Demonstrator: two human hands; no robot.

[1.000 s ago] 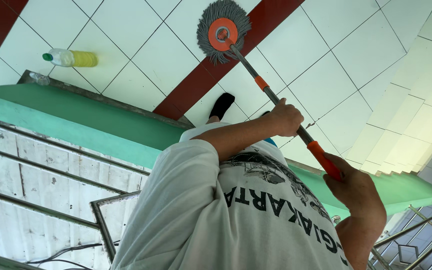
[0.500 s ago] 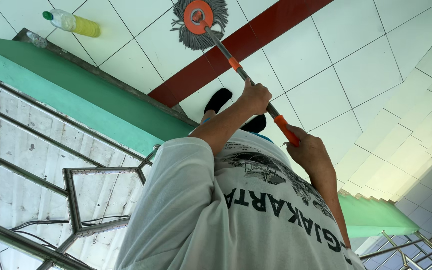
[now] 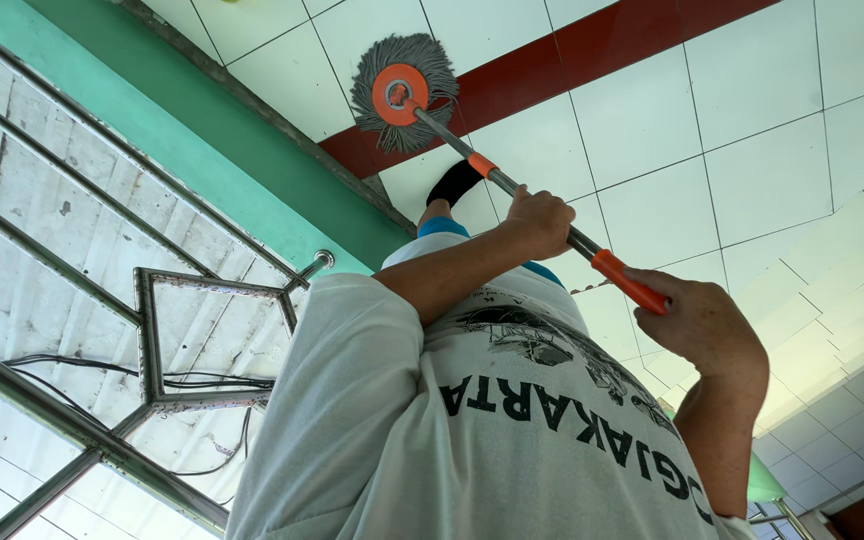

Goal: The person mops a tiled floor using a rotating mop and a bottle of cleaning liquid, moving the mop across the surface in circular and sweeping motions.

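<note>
A mop with a round grey string head and an orange hub (image 3: 402, 92) rests on the tiled floor, on a dark red band of tiles. Its metal handle (image 3: 457, 147) runs down-right towards me. My left hand (image 3: 540, 220) is closed around the metal shaft, just below a small orange collar. Farther back, my right hand (image 3: 704, 328) grips the orange end grip. My white printed shirt fills the bottom of the view.
My foot in a black sock (image 3: 452, 182) stands just behind the handle. A green ledge (image 3: 202, 140) runs diagonally on the left, beside a metal railing (image 3: 152, 330) with loose black cables. White floor tiles (image 3: 752, 150) spread to the right.
The view has swung, so the yellow bottle on the floor has slid out of sight. The mop head has shifted along the red band. Both hands still hold the handle.
</note>
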